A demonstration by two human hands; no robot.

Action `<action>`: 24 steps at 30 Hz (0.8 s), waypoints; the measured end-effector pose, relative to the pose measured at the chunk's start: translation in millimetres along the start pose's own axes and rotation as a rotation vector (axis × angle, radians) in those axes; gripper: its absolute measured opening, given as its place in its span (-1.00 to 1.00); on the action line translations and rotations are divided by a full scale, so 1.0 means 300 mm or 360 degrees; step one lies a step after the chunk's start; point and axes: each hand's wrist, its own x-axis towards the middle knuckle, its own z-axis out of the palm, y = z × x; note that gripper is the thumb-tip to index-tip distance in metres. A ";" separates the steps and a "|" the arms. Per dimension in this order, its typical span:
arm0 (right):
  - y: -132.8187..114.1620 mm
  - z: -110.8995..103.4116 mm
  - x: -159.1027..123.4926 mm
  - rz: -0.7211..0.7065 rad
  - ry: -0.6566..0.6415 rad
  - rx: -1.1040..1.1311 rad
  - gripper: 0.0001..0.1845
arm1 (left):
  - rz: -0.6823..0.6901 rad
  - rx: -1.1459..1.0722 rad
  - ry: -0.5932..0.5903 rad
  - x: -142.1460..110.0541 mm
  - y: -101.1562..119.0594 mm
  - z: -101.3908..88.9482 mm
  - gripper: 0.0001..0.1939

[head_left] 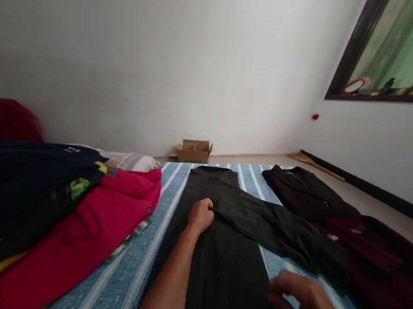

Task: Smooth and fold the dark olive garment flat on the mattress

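A pair of black trousers (221, 248) lies flat on a blue striped sheet (140, 262), one leg running straight toward me and the other angled to the right. My left hand (200, 215) is closed, pinching the trouser cloth at the crotch fold. My right hand (301, 298) hovers low at the near right, fingers curled and apart, touching the edge of the straight leg; it holds nothing that I can see.
A pile of clothes, red (93, 227) and dark navy (26, 181), sits at the left. A dark brown garment (305, 193) and a maroon one (378, 258) lie at the right. A small cardboard box (194, 151) stands by the far wall.
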 end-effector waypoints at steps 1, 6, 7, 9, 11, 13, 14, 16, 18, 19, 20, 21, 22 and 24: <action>-0.020 0.009 0.051 -0.0071 0.0111 -0.0083 -0.74 | -0.0017 -0.0097 0.0023 0.008 -0.012 -0.005 -0.76; -0.108 0.058 0.273 -0.0292 0.0398 -0.0447 -0.76 | -0.0184 -0.0384 0.0180 0.030 -0.054 -0.020 -0.77; -0.119 0.072 0.306 -0.0291 0.0403 -0.0531 -0.77 | -0.0213 -0.0387 0.0202 0.030 -0.058 -0.022 -0.78; -0.132 0.100 0.361 -0.0249 0.0397 -0.0718 -0.79 | -0.0258 -0.0365 0.0220 0.029 -0.062 -0.025 -0.80; -0.131 0.129 0.401 -0.0189 0.0387 -0.0896 -0.81 | -0.0292 -0.0316 0.0214 0.026 -0.063 -0.027 -0.85; -0.119 0.153 0.427 -0.0146 0.0369 -0.1019 -0.79 | -0.0314 -0.0246 0.0188 0.021 -0.059 -0.027 -0.91; -0.110 0.162 0.436 -0.0131 0.0363 -0.1055 -0.77 | -0.0312 -0.0208 0.0169 0.018 -0.056 -0.025 -0.93; -0.090 0.176 0.446 -0.0101 0.0365 -0.1089 -0.75 | -0.0280 -0.0117 0.0125 0.010 -0.047 -0.020 -0.95; -0.075 0.182 0.450 -0.0073 0.0379 -0.1094 -0.73 | -0.0216 0.0013 0.0112 0.001 -0.037 -0.013 -0.96; -0.069 0.183 0.451 -0.0063 0.0388 -0.1090 -0.73 | -0.0186 0.0087 0.0117 -0.003 -0.033 -0.010 -0.96; -0.064 0.183 0.453 -0.0057 0.0397 -0.1082 -0.73 | -0.0160 0.0154 0.0125 -0.007 -0.029 -0.007 -0.94; -0.060 0.182 0.455 -0.0048 0.0410 -0.1067 -0.74 | -0.0139 0.0205 0.0132 -0.010 -0.027 -0.004 -0.93; -0.055 0.181 0.457 -0.0032 0.0431 -0.1040 -0.74 | -0.0119 0.0238 0.0135 -0.012 -0.026 -0.003 -0.93; -0.042 0.177 0.464 0.0021 0.0501 -0.0925 -0.74 | -0.0092 0.0268 0.0122 -0.014 -0.029 -0.003 -0.93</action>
